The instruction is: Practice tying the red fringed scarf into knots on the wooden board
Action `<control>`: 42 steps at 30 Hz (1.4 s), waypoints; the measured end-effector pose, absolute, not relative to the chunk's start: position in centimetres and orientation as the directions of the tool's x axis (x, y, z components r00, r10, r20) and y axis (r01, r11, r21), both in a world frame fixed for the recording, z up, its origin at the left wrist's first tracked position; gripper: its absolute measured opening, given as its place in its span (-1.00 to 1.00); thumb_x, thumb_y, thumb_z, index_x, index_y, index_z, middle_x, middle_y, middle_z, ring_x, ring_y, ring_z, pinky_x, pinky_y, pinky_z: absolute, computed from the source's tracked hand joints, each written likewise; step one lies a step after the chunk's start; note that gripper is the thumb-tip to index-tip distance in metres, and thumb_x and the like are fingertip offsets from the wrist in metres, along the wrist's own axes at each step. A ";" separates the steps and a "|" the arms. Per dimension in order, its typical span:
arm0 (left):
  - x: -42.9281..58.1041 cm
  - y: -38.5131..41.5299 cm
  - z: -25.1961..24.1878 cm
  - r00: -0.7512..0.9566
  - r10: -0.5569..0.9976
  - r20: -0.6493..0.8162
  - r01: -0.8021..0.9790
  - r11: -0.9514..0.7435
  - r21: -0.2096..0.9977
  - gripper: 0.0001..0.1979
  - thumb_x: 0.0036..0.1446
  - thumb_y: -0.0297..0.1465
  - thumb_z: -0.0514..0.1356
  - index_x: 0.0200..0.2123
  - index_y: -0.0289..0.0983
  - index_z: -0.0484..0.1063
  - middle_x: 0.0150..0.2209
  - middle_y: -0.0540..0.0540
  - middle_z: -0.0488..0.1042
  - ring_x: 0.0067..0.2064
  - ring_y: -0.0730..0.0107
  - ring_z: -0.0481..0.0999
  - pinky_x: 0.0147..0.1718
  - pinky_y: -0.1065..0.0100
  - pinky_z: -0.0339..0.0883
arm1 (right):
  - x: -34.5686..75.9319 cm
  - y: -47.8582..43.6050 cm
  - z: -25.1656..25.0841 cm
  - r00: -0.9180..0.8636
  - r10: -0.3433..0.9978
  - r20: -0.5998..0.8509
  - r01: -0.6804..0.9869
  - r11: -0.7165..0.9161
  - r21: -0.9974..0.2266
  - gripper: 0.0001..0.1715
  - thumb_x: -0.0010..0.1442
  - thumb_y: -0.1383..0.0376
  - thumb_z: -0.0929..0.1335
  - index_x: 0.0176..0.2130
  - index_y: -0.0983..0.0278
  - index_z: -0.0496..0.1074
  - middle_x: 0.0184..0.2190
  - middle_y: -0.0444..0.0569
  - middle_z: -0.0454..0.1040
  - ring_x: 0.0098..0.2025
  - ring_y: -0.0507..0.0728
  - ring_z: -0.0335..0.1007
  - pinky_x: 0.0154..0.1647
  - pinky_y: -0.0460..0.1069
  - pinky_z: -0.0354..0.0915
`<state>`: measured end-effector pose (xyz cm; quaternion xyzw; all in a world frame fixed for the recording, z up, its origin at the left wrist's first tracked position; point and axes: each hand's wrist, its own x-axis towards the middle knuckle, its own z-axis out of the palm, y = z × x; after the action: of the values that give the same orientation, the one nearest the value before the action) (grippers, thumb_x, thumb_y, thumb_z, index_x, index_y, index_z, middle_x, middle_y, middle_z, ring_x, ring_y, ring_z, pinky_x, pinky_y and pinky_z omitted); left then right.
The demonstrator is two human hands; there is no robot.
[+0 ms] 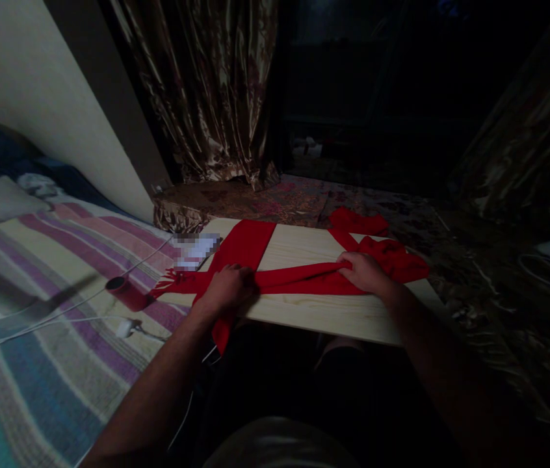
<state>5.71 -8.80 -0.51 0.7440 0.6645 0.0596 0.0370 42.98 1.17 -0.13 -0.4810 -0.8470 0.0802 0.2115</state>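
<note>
A long red scarf (299,278) runs across a pale wooden table (299,244), its fringed end at the left. Another red strip passes under it crosswise at the left and hangs over the near edge; whether it belongs to the same scarf I cannot tell. My left hand (230,285) presses on the crossing with its fingers curled into the cloth. Farther right, my right hand (360,270) pinches the scarf's upper edge between thumb and fingers. Bunched red cloth lies just beyond the right hand, and more hangs past the table's far edge.
To the left is a bed with a striped blanket (99,240). On it are a dark red cup-like object (126,294), white cables and a white plug (125,328). A blurred white item (197,252) lies at the table's left end. Patterned curtains (207,84) hang behind.
</note>
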 end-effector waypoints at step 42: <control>2.4 -8.7 1.6 -0.133 0.986 0.097 0.982 0.118 0.150 -0.72 0.33 -0.34 0.00 -0.04 -0.23 0.45 -0.19 -0.23 0.63 -0.17 0.12 0.62 -0.31 0.31 0.27 | 45.0 0.2 1.0 -0.422 0.897 0.129 0.906 0.420 0.047 -0.78 0.22 0.42 0.34 -0.15 0.26 0.56 -0.07 0.07 0.57 -0.11 0.18 0.49 -0.14 -0.01 0.27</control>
<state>2.35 -8.74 1.56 0.6581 0.7476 0.0885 0.0132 45.04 0.17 0.97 -0.5359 -0.8415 -0.0544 0.0418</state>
